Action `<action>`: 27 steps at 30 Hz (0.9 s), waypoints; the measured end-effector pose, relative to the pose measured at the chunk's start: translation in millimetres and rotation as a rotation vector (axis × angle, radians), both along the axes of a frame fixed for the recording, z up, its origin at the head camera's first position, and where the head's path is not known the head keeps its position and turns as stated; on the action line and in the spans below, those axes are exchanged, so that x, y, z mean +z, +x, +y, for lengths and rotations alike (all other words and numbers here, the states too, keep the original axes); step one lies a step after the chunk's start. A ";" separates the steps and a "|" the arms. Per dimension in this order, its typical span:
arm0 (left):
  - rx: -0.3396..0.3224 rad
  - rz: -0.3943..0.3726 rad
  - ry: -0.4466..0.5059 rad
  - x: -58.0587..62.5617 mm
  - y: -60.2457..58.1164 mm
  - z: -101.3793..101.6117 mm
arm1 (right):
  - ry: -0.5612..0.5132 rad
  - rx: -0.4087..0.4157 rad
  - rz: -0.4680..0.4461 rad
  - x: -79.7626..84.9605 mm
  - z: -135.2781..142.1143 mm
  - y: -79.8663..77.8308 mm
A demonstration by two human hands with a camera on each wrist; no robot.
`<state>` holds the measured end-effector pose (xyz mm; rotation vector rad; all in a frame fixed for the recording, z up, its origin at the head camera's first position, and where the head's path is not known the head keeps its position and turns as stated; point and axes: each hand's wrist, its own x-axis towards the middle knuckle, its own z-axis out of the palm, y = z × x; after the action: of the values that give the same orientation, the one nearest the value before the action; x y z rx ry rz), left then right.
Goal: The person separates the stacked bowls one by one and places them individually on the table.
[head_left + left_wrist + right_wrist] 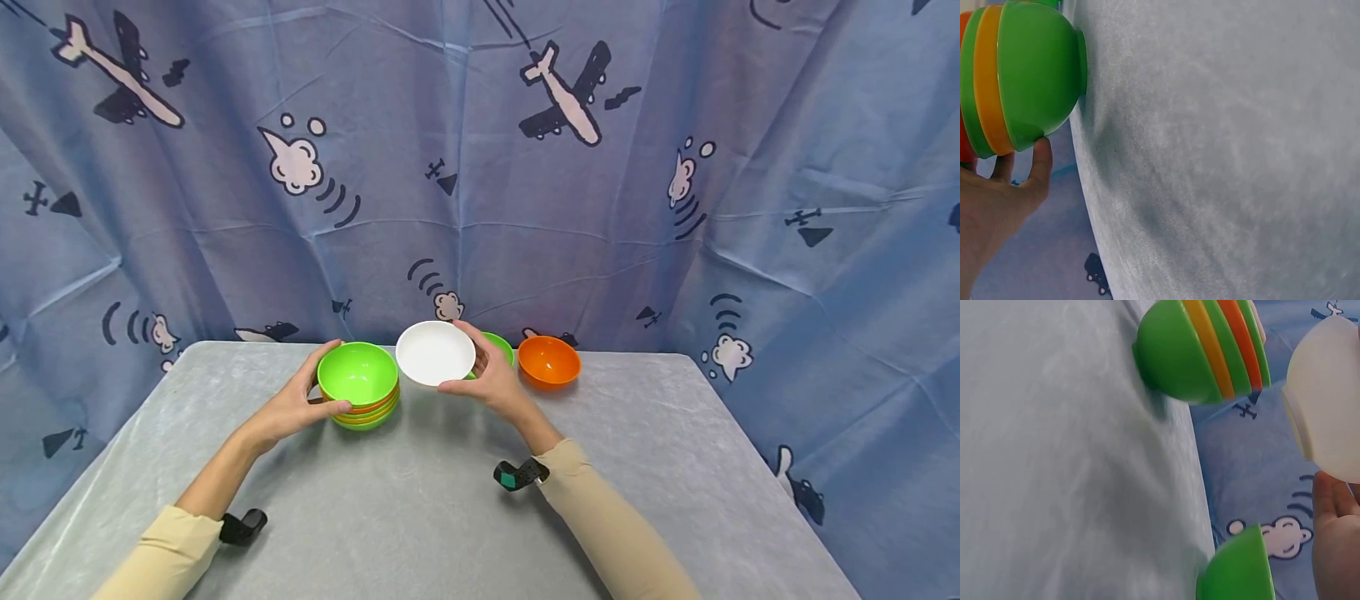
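A stack of nested bowls (pixel 358 379) in green, yellow and orange, with a green one on top, stands on the table at centre left. My left hand (pixel 300 398) holds the stack from its left side, thumb in front and fingers reaching round the far side. The left wrist view shows its fingertips (pixel 1042 150) against the lower bowls. A white bowl (pixel 435 354) is raised just right of the stack, tilted so its inside faces the head camera. My right hand (pixel 491 375) grips it by its right side. In the right wrist view the white bowl (pixel 1329 400) hangs clear of the table.
Behind the right hand, a green bowl (pixel 501 346) is partly hidden near the table's back edge. Beside it stands an orange bowl (pixel 550 362). A grey cloth covers the table (pixel 420 517), and a blue curtain (pixel 465 167) with printed planes hangs behind it.
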<state>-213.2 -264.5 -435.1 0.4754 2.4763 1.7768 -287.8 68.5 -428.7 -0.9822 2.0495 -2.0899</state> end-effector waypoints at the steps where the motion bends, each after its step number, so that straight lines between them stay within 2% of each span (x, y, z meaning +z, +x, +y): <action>1: -0.001 0.000 0.001 0.2 0.0 -0.2 | 0.005 -0.006 -0.003 -0.7 3.5 0.0; 19: 0.001 -0.023 -0.001 0.2 0.7 -1.1 | 0.059 -0.103 -0.054 -5.6 52.0 0.9; 27: 0.004 -0.027 -0.010 2.2 0.8 0.2 | 0.005 -0.097 -0.092 -7.4 81.8 3.3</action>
<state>-212.4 -264.3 -432.9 0.4429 2.4682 1.7599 -284.4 150.3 -436.0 -0.7849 2.0962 -2.1315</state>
